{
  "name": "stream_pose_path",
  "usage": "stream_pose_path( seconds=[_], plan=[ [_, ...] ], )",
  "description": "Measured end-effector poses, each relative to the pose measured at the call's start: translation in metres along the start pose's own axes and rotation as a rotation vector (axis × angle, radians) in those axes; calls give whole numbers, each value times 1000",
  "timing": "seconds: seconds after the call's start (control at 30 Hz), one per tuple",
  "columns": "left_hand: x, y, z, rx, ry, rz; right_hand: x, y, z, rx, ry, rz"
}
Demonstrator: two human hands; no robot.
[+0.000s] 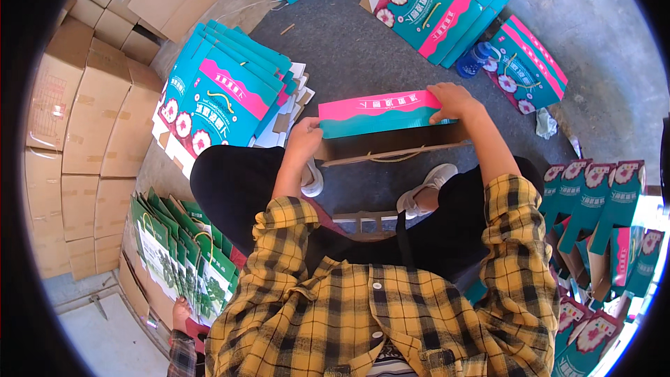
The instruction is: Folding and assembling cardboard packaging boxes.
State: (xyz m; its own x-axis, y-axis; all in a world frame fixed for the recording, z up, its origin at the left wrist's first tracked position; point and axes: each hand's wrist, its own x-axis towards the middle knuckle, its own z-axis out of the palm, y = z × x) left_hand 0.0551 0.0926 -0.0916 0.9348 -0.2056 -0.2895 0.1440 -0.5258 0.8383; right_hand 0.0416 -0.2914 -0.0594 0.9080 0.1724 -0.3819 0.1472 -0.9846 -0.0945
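Between my knees is a teal and pink cardboard gift box (377, 124), its open side toward me and its brown inside showing. A yellow cord handle (395, 158) hangs at the near edge. My left hand (304, 141) grips the left end of the box, fingers bent over the corner. At the far right corner, my right hand (455, 102) holds the top panel with fingers curled over its edge. The undersides of both hands are hidden.
Stacks of flat teal cartons lie at left (230, 91) and far right (447, 7). A blue bottle (474, 60) stands beside another teal box (528, 64). Folded teal boxes (583, 202) crowd the right. Brown cartons (91, 98) line the left, near green bags (185, 244) and another person's hand (181, 313).
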Motion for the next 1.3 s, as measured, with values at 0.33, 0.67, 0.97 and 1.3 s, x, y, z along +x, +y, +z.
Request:
stream_pose_path(
  seconds=[0.33, 0.67, 0.97, 1.3],
  plan=[
    [-2, 20, 23, -628, 0, -122, -4, -24, 34, -165, 299, 59],
    [1, -13, 44, 321, -60, 112, -5, -25, 32, -161, 257, 86],
    [-4, 0, 39, 419, -111, 15, -11, -18, 28, -159, 311, 38],
    [-3, -14, 42, 449, -61, 54, -50, 49, -8, 900, 27, 417]
  ],
)
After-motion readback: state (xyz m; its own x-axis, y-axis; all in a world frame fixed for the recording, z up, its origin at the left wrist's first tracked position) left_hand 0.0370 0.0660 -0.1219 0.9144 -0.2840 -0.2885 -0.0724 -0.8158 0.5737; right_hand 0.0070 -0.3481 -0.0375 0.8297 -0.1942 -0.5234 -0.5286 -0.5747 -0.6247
